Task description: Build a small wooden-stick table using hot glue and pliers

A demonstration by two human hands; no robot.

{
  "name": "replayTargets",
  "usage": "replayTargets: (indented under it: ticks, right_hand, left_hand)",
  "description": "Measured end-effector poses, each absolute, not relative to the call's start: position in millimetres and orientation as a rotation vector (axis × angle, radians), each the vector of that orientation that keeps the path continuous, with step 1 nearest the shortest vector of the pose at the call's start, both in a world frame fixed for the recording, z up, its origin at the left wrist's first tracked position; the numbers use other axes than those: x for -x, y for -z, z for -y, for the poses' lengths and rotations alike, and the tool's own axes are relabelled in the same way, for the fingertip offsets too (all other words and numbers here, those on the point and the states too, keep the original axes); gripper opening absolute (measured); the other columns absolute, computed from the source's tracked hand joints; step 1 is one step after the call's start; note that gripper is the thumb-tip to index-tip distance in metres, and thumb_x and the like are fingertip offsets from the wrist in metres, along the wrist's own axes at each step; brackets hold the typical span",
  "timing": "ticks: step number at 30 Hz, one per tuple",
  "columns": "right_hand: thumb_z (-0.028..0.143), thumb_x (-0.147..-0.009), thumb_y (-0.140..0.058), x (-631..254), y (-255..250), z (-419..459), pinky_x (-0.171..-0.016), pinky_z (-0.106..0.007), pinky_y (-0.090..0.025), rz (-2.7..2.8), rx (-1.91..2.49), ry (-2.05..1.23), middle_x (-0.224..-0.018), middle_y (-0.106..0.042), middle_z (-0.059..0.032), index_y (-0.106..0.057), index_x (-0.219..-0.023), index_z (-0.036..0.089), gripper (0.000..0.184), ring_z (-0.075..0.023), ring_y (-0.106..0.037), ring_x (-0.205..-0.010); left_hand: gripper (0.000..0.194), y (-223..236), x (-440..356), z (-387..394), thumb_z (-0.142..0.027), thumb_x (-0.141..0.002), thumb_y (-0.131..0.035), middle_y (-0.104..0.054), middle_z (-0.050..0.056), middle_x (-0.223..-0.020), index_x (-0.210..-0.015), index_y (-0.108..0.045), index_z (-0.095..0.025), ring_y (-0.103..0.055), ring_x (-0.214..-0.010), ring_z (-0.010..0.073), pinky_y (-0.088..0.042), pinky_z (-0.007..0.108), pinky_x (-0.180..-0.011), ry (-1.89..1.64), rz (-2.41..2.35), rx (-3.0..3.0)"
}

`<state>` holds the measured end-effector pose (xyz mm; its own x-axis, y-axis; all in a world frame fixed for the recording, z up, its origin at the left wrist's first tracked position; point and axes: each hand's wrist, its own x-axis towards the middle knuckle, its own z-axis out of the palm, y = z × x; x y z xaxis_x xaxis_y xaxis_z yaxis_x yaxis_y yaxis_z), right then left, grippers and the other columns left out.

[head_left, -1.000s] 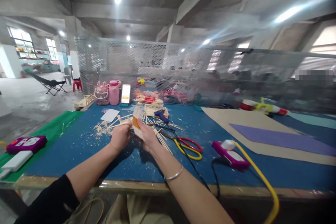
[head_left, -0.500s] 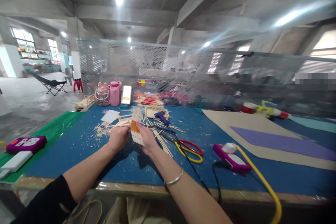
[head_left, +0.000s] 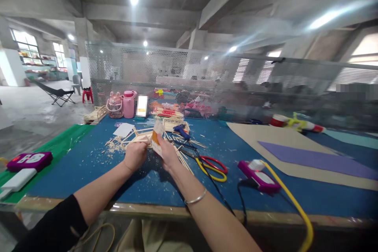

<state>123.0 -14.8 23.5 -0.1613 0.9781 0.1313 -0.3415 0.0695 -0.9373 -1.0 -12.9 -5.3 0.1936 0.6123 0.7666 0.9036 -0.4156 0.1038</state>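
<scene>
My right hand (head_left: pixel 169 153) is closed on a flat, thin white piece with an orange band (head_left: pixel 155 138), like a printed card or packet, tilted upright above the table. Beside it, my left hand (head_left: pixel 136 155) is in a fist near the piece's edge; what its fingers hold is hidden. Just beyond both hands lies a frame of thin wooden sticks (head_left: pixel 141 137). To the right are loose wooden sticks (head_left: pixel 183 159), a blue glue gun (head_left: pixel 181 130) and scissors (head_left: pixel 213 168) with red and yellow handles.
Wood scraps (head_left: pixel 115 145) and a white sheet (head_left: pixel 124 130) lie left of the frame. A purple power strip (head_left: pixel 260 177) with a yellow cable sits at right, near purple foam sheet (head_left: pixel 313 159). Pink bottles (head_left: pixel 128 105) stand before the mesh partition (head_left: pixel 165 63).
The white and orange piece has shifted slightly right and tilted differently in my right hand. My left hand stays almost in place, still closed.
</scene>
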Motion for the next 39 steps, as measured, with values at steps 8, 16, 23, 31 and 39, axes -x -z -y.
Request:
replayTargets:
  ticks: [8,16,23,31,39]
  right_hand:
    - [0.062,-0.044,-0.072,-119.4,-24.7,20.7,-0.044,-0.022,-0.035,1.058,0.774,-1.501,-0.055,-0.064,-0.0019,-0.066,-0.067,0.013,0.055,-0.0105,-0.052,-0.045]
    - [0.062,-0.049,-0.07,-119.2,-23.6,18.0,-0.047,-0.024,-0.038,1.096,0.799,-1.46,-0.054,-0.063,-0.0022,-0.065,-0.065,0.012,0.053,-0.0122,-0.055,-0.047]
    - [0.064,-0.053,-0.066,-116.0,-21.0,17.9,-0.048,-0.024,-0.038,1.111,0.798,-1.448,-0.057,-0.064,-0.0032,-0.065,-0.068,0.013,0.054,-0.0133,-0.056,-0.049]
    - [0.066,-0.052,-0.066,-116.0,-23.5,21.9,-0.046,-0.024,-0.038,1.108,0.802,-1.42,-0.057,-0.064,-0.0032,-0.065,-0.066,0.013,0.055,-0.0131,-0.055,-0.05]
    - [0.062,-0.054,-0.067,-119.2,-22.6,16.2,-0.052,-0.024,-0.041,1.043,0.802,-1.393,-0.058,-0.065,-0.0023,-0.066,-0.07,0.013,0.052,-0.0139,-0.057,-0.053]
  left_hand:
    - [0.019,3.3,6.2,11.2,-0.01,-0.07,-0.047,-0.067,0.009,-0.064,-0.072,-0.065,-0.015,-0.063,-0.059,0.0192,-0.046,0.026,-0.057,1.065,1.477,2.134]
    - [0.016,1.2,2.9,14.5,-0.011,-0.07,-0.049,-0.068,0.008,-0.066,-0.068,-0.064,-0.016,-0.063,-0.06,0.0178,-0.045,0.024,-0.058,1.039,1.526,2.19]
    - [0.015,-1.7,0.1,16.9,-0.012,-0.07,-0.051,-0.069,0.007,-0.07,-0.071,-0.065,-0.016,-0.064,-0.063,0.0179,-0.045,0.024,-0.058,1.044,1.548,2.225]
    - [0.016,-2.5,1.4,16.8,-0.014,-0.071,-0.05,-0.069,0.008,-0.073,-0.075,-0.066,-0.015,-0.064,-0.065,0.0179,-0.046,0.024,-0.059,1.058,1.556,2.219]
    - [0.026,0.3,-0.3,15.5,-0.008,-0.069,-0.046,-0.07,0.008,-0.074,-0.085,-0.066,-0.016,-0.065,-0.068,0.0182,-0.047,0.025,-0.064,1.071,1.573,2.168]
